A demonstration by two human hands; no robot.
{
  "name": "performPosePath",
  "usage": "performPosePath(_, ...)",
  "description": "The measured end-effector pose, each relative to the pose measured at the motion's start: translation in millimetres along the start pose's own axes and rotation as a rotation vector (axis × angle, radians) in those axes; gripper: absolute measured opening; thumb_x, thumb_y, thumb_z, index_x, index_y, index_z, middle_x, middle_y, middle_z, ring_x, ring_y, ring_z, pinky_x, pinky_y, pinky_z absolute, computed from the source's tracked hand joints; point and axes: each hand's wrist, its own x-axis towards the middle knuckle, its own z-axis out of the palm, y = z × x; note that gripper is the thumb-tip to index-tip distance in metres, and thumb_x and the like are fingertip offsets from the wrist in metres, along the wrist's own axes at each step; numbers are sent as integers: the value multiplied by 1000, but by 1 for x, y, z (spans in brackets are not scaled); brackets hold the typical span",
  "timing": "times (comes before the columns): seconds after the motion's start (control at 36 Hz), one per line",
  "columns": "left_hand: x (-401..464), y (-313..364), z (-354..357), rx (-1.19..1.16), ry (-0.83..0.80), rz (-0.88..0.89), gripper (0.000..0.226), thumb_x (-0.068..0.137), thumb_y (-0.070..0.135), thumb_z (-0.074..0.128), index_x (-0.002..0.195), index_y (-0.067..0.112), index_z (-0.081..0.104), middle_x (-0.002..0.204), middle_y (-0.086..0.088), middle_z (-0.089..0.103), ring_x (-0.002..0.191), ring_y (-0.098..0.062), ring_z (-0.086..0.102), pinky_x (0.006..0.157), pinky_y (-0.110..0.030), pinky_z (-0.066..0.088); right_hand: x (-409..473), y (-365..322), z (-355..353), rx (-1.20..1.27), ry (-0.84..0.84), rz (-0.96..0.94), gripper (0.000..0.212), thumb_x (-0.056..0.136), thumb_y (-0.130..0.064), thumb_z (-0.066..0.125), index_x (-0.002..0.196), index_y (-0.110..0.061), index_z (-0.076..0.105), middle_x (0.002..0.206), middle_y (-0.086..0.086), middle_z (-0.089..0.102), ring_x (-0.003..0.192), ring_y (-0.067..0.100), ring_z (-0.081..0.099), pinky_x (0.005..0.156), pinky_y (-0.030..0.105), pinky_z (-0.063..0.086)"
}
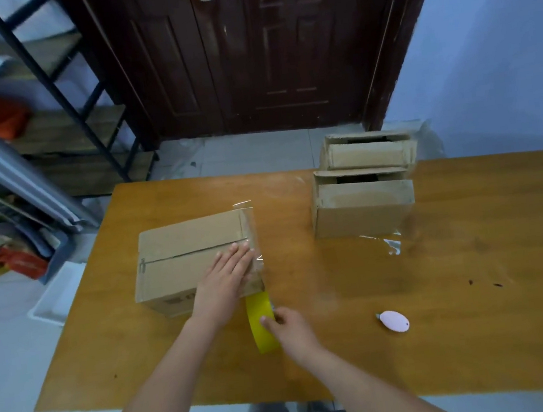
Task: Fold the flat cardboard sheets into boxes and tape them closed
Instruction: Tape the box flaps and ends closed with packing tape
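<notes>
The wooden table [480, 282] carries all the work. At its far right stand two cardboard boxes [363, 207], one just behind the other, their tops apparently not yet sealed; loose clear tape trails on the table at the foot of the nearer one.

Left of centre lies the box in hand [181, 262], flaps closed, the centre seam running left to right. A strip of clear tape [250, 239] crosses its right end, one tail standing free above the far edge and the run continuing down the near side toward the roll.

The left hand [227, 274] lies flat on the box top at its right end, fingers straight and pressed together, judged to be smoothing the tape and steadying the box against the pull.

The right hand [289, 328] holds the yellow tape roll [261, 321] on edge, just off the box's near right corner, thumb on the roll's side; the other fingers are hidden, so their lie cannot be told. The roll sits low, presumably to keep the strip taut.

A small pink cutter [394, 320] rests on the table to the right, within reach, untouched; cutting appears the next need.
</notes>
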Motion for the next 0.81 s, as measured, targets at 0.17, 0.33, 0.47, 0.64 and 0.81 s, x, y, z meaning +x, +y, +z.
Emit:
performPosePath(0.17, 0, 2, 3, -15, 35, -17, 39, 90, 34, 36, 125, 22, 45, 131, 1, 59, 122, -20, 55, 103, -28, 28, 3, -4, -7, -178, 41, 147, 46, 92, -40, 54, 55, -20, 36, 55, -6, 36, 64, 19, 40, 48, 30, 23)
performPosePath(0.33, -4, 9, 5, -112, 240, 12, 20, 90, 28, 43, 104, 22, 54, 120, -5, 61, 103, -29, 61, 80, -37, 50, 3, -8, -8, -169, 30, 136, 46, 92, -43, 53, 56, -21, 35, 57, -8, 37, 70, 19, 42, 47, 27, 24)
performPosePath(0.47, -14, 22, 8, -116, 330, -53, 31, 93, 36, 45, 104, 15, 64, 105, -3, 58, 86, -28, 60, 70, -35, 49, -1, -9, -9, -95, 47, 141, 47, 93, -41, 53, 56, -21, 32, 56, -6, 33, 61, 21, 36, 45, 21, 19)
performPosePath(0.64, -33, 27, 10, 146, 48, -29, 91, 70, 65, 58, 140, 9, 42, 139, -10, 46, 129, -26, 35, 110, -42, 21, -2, 0, -14, 134, -53, 167, 34, 99, -35, 42, 69, -20, 50, 68, -1, 53, 70, 22, 54, 66, 33, 43)
performPosePath(0.81, -34, 33, 8, 188, -98, -96, 122, 50, 69, 72, 146, 10, 25, 147, -13, 38, 137, -26, 22, 113, -37, 0, -19, 15, -77, -288, 52, -31, 14, 97, -25, 44, 102, -16, 52, 94, 4, 61, 89, 22, 59, 78, 35, 47)
